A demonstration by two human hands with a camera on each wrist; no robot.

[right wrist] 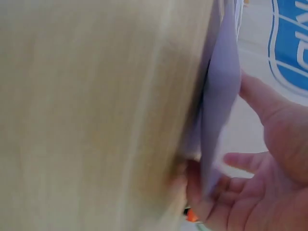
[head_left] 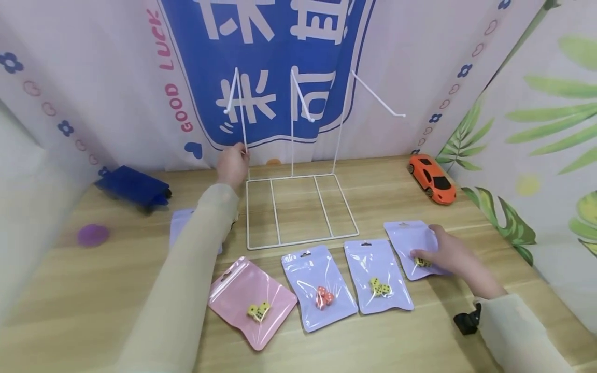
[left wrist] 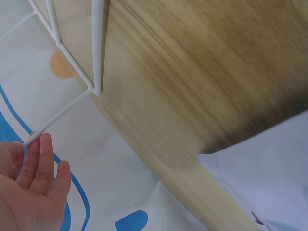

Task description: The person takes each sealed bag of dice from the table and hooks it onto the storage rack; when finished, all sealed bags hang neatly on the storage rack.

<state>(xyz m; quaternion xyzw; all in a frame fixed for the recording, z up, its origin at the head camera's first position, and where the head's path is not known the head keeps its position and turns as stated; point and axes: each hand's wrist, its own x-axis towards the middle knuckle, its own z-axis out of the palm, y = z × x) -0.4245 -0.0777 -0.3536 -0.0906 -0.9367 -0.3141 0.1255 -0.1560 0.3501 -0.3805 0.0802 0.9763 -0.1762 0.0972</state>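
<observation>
In the head view my left hand point(head_left: 232, 165) pinches the left upright of a white wire rack point(head_left: 303, 242); the left wrist view shows the thumb and fingertips of that hand point(left wrist: 36, 180) on the wire. At the right, my right hand point(head_left: 454, 254) grips a lilac zip bag point(head_left: 408, 235) with yellow dice in it. The right wrist view has this bag point(right wrist: 221, 91) edge-on between the thumb and fingers of the hand point(right wrist: 260, 168), its lower side by the tabletop. Three prongs stick out from the rack's top.
In front of the rack lie a pink bag point(head_left: 275, 295) with yellow dice, a lilac bag point(head_left: 303, 272) with red dice and another lilac bag point(head_left: 368, 259) with yellow dice. A further lilac bag point(head_left: 176, 223) is partly behind my left arm. Blue object point(head_left: 132, 185), purple disc point(head_left: 93, 235), orange car point(head_left: 431, 178).
</observation>
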